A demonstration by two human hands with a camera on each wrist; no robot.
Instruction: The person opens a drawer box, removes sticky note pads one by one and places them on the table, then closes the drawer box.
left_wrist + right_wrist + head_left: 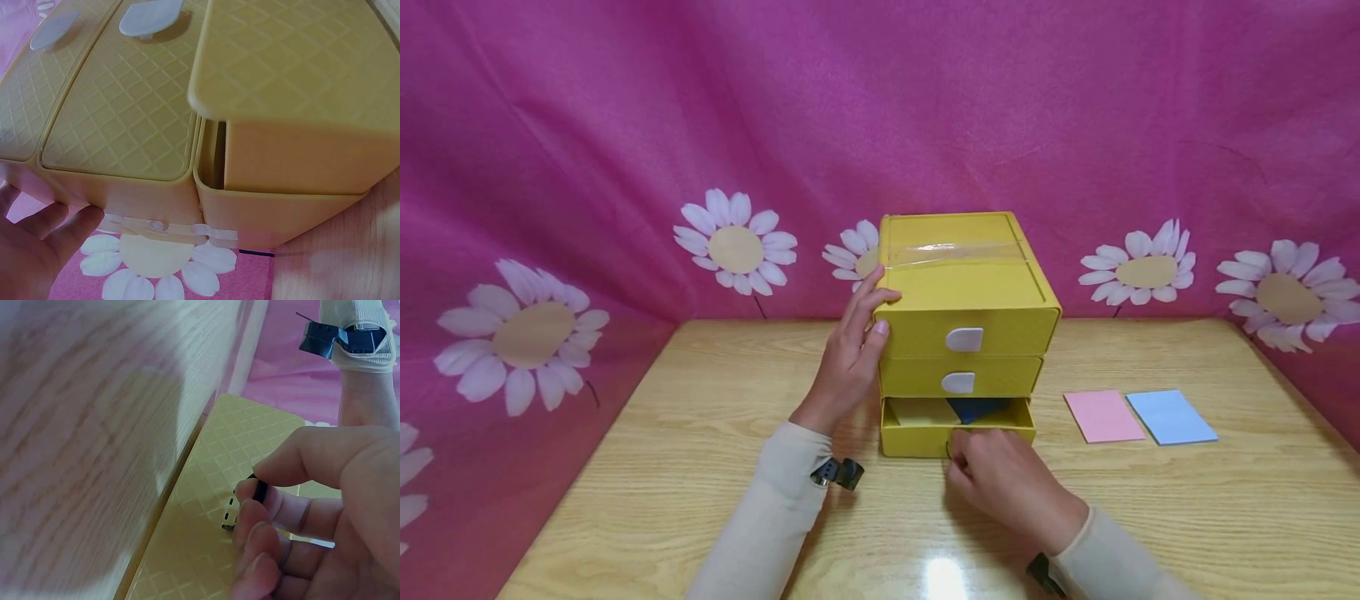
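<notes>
On the worktop (700, 467) I see a yellow chest (955, 287), bottom drawer (913, 442) pulled out; the left hand (846, 354) rests at its nine o'clock, grip loose; at six o'clock, the right hand (1007, 479) pinches a small USB plug (229, 514).

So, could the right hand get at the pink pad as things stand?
Probably yes: the pink pad lies uncovered on the table, nothing visible between; but the right hand pinches a small dark object by the bottom drawer.

I'm viewing yellow three-drawer cabinet (958, 287) standing upright on desk (700, 417), bottom drawer (917, 442) jutting open; small black-and-metal piece (261, 491) sitting pinched in right fingers (306, 453), near drawer front.
</notes>
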